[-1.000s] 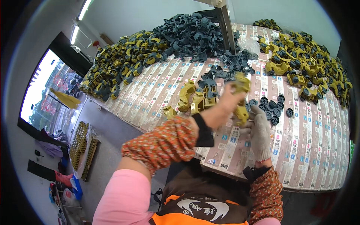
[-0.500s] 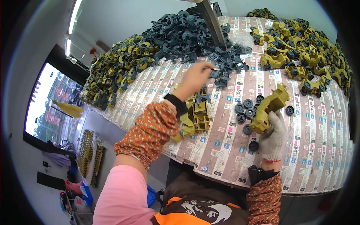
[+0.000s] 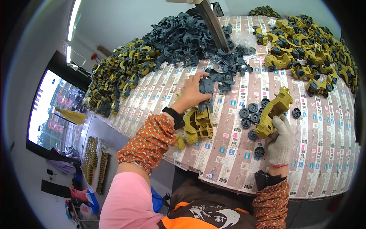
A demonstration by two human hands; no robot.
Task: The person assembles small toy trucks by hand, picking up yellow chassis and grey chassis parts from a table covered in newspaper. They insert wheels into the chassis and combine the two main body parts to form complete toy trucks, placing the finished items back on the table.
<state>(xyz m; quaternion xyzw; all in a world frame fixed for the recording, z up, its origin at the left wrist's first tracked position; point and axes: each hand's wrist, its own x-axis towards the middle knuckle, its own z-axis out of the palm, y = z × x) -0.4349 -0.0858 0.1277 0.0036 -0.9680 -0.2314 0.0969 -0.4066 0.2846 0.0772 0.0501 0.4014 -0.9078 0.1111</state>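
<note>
My bare left hand (image 3: pixel 191 92) has its thumb and fingers around a dark grey plastic toy vehicle part (image 3: pixel 206 86). Beyond its fingertips, more dark grey parts (image 3: pixel 225 81) spread toward the pile. Below that wrist, several yellow toy vehicle bodies (image 3: pixel 201 124) lie partly hidden by the forearm. My right hand (image 3: pixel 281 140), in a pale knit glove, grips another yellow toy vehicle body (image 3: pixel 271 113) from its near side, tilted with its hollow showing. Small black wheels (image 3: pixel 246 122) lie loose beside that body, on both sides and near the glove.
A big heap of dark grey parts (image 3: pixel 183 38) rises at the back, beside a metal post (image 3: pixel 213 26). Yellow bodies with wheels pile up at far left (image 3: pixel 126 72) and far right (image 3: pixel 301 42). A clear plastic bag (image 3: pixel 244 40) lies near the post. Printed strips cover the table (image 3: pixel 228 168).
My left hand has come back slightly from the loose grey parts and now holds one over the yellow bodies. My right hand keeps its yellow body almost in place.
</note>
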